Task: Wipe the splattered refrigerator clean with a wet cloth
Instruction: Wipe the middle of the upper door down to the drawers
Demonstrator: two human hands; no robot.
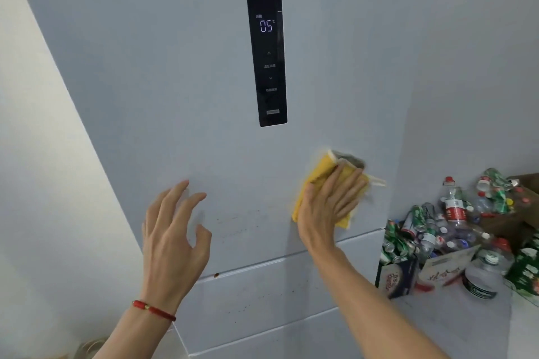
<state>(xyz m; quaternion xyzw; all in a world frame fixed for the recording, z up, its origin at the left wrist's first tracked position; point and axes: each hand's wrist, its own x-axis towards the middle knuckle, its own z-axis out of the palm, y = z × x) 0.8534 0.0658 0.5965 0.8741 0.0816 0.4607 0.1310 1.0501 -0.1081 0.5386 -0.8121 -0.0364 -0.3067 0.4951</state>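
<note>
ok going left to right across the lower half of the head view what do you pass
left hand → speckled splatter marks → right hand pressing the yellow cloth on the refrigerator door → pile of bottles and cans

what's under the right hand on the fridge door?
A folded yellow cloth, pressed flat to the fridge door by the right hand. Cloth edges show around the fingers; the door beneath it is hidden.

Soft even light; cloth [329, 186] edges perhaps motion-blurred.

left hand [175, 230] raised, fingers spread, right hand [329, 207] flat, fingers extended
</note>
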